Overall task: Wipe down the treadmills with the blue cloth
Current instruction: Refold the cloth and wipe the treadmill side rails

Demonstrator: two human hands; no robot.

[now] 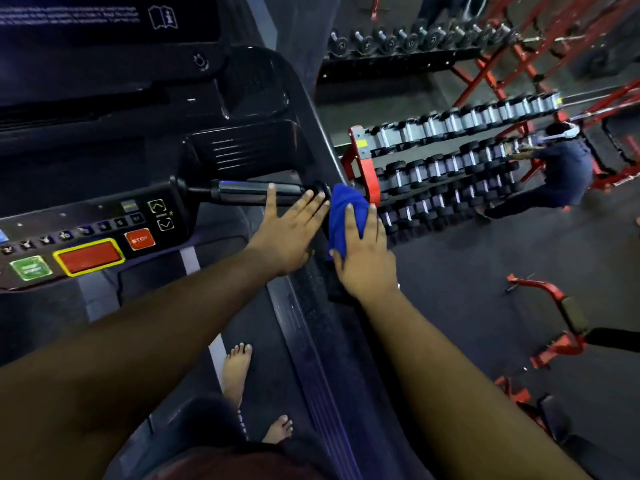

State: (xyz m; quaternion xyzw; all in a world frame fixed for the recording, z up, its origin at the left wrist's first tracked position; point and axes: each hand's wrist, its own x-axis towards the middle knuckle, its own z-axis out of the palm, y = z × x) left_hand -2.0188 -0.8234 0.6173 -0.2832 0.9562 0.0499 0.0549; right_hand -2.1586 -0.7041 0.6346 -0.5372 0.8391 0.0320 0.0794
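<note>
I stand barefoot on a black treadmill (242,109). Its console with a red stop button (139,239) is at the left. A shiny grip handle (242,192) sticks out toward the right side rail (313,306). The blue cloth (343,209) lies bunched on the rail just past the handle's end. My right hand (363,258) presses flat on the cloth, fingers spread over it. My left hand (289,230) lies open and flat beside it, fingertips touching the handle, holding nothing.
A red dumbbell rack (450,157) with several rows of weights stands right of the treadmill. A person in dark blue (561,171) crouches by its far end. Red benches (554,327) stand on the dark floor at the right. Another rack (415,39) lines the back.
</note>
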